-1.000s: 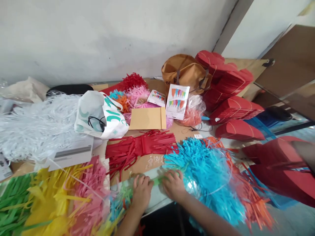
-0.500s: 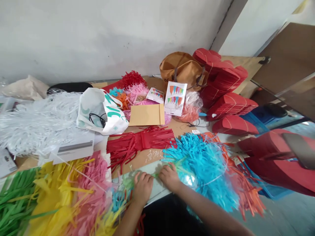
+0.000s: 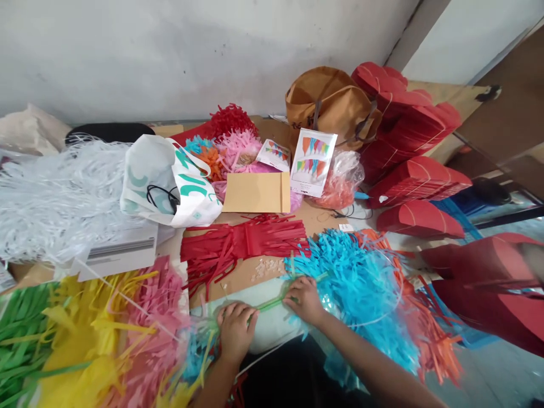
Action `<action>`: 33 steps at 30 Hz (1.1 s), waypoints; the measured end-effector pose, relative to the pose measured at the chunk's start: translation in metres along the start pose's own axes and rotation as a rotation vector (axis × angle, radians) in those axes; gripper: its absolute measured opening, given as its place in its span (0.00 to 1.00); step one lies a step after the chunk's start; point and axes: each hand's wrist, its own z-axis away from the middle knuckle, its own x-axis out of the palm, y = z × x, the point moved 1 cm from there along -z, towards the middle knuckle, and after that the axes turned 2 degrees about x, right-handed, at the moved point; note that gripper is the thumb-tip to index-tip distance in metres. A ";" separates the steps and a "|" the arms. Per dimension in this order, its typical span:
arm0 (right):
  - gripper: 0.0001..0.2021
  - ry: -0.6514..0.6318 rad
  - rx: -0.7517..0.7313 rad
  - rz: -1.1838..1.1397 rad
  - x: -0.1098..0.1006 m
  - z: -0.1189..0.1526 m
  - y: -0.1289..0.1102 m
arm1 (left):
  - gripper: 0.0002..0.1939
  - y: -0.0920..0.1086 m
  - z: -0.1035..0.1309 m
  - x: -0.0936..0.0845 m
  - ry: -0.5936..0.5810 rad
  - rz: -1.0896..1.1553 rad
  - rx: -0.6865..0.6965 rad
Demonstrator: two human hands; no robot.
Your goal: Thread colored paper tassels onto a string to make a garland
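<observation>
Fingers [image 3: 297, 288] on green strip [image 3: 271, 305], long axis roughly sideways

The green strip [image 3: 271, 305] is looking like thin tissue paper, the red fringe [image 3: 247, 241] like matt paper. Farther off, the envelope [image 3: 255, 193] is showing smooth, matt kraft paper, the clear plastic bag [image 3: 346, 165] is gleaming in crinkles, and the brown tote [image 3: 340, 110] is appearing cloth-like.

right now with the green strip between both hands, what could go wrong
The thin green strip might tear if the left hand and right hand pull apart too hard. The right hand, close beside the blue fringe, could also catch and drag it.
</observation>
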 end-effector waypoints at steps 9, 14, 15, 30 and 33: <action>0.06 -0.038 0.092 0.206 0.005 -0.006 -0.012 | 0.09 0.008 -0.010 -0.005 -0.041 -0.091 0.019; 0.07 -0.017 -0.272 0.322 0.012 0.003 -0.021 | 0.14 0.015 -0.008 -0.006 -0.056 -0.101 0.188; 0.09 -0.016 -0.337 0.324 0.016 0.004 -0.022 | 0.14 0.016 -0.007 -0.005 -0.057 -0.103 0.213; 0.06 0.019 -0.394 0.331 0.031 0.008 -0.024 | 0.11 0.024 -0.001 0.004 0.061 -0.091 0.237; 0.07 0.057 -0.375 0.240 0.029 0.013 -0.009 | 0.15 0.015 0.008 0.006 0.070 -0.058 0.245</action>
